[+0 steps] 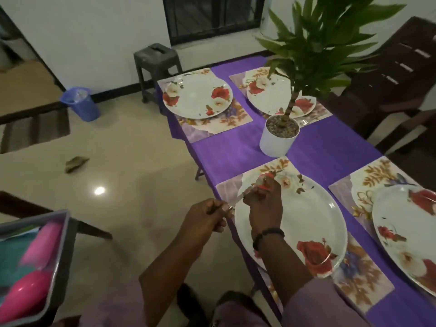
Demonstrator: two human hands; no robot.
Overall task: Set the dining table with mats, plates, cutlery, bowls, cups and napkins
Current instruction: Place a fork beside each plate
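A grey tray (68,234) of pink cups, cut off, sits nearest. Four white rose-printed plates (306,223) lie on four floral mats (226,187). Left hand (207,218) and right hand (264,197) each pinch blurred metal cutlery (245,193) over the near plate's left rim.

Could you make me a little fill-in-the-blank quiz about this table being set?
1. The tablecloth is ____ in colour.
2. The number of plates on the table is ____.
3. In the middle of the table stands a white pot holding a ____.
4. The right hand holds cutlery above the near plate, and the left hand holds cutlery ____ the table's edge.

Missing words: purple; four; plant; beside
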